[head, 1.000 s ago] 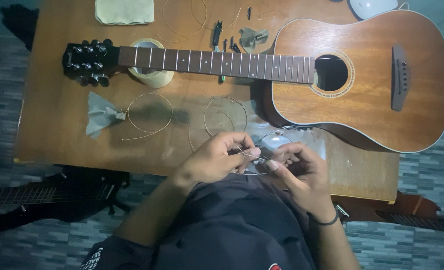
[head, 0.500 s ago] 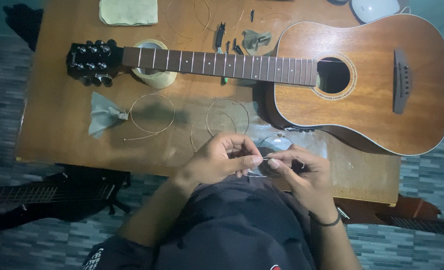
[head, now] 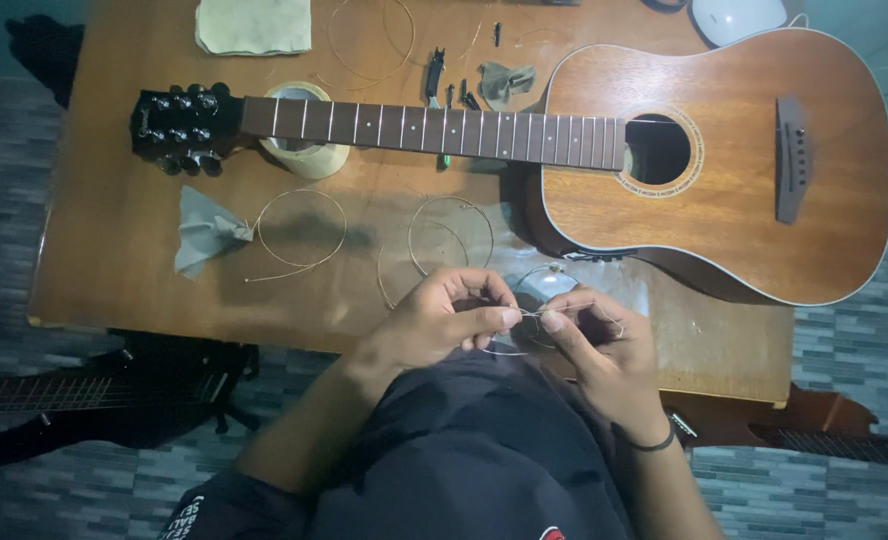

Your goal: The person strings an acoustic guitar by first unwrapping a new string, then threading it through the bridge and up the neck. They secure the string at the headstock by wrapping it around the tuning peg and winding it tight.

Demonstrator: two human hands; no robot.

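Pinching thin wire string [head: 529, 316], both hands' fingers [head: 507, 317] over wooden table [head: 114, 250]; guitar [head: 704, 160] beside; grey tiled floor [head: 844, 330].

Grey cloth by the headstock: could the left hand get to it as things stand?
Probably yes: bare table lies between the left hand and the grey cloth, but that hand is pinching a thin wire string with the right hand.

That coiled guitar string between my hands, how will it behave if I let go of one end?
The coiled string, pinched by left hand and right hand, looks thin and springy, so it would probably whip back toward its loop. It seems very light and likely hard to grip.
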